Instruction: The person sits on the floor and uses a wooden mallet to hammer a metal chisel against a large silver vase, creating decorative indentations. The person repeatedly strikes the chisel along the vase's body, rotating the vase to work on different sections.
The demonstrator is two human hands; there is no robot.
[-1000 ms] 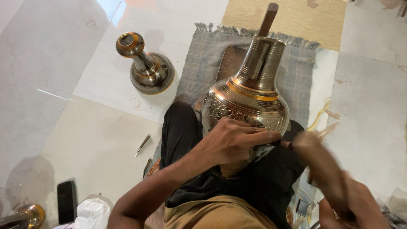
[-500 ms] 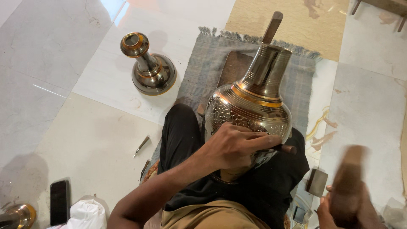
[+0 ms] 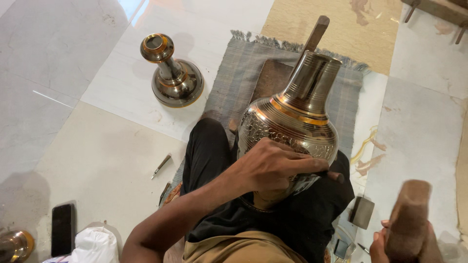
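Note:
A large engraved metal vase (image 3: 295, 119) with gold bands rests against my lap, its neck pointing away from me. My left hand (image 3: 273, 165) lies over its lower belly and pinches a thin dark tool against the metal. At the lower right, my right hand (image 3: 390, 243) grips a brown wooden mallet (image 3: 408, 219), raised clear of the vase. My legs in black trousers (image 3: 209, 156) sit beneath the vase.
A second, smaller metal vase (image 3: 173, 75) stands on the tiled floor at upper left. A grey fringed mat (image 3: 234, 83) carries a wooden board and stick. Small chisels (image 3: 161, 166), a phone (image 3: 62, 229), white cloth and a dark block (image 3: 361, 212) lie around me.
My right hand has drawn back to the lower right with the mallet. The left hand has stayed on the vase.

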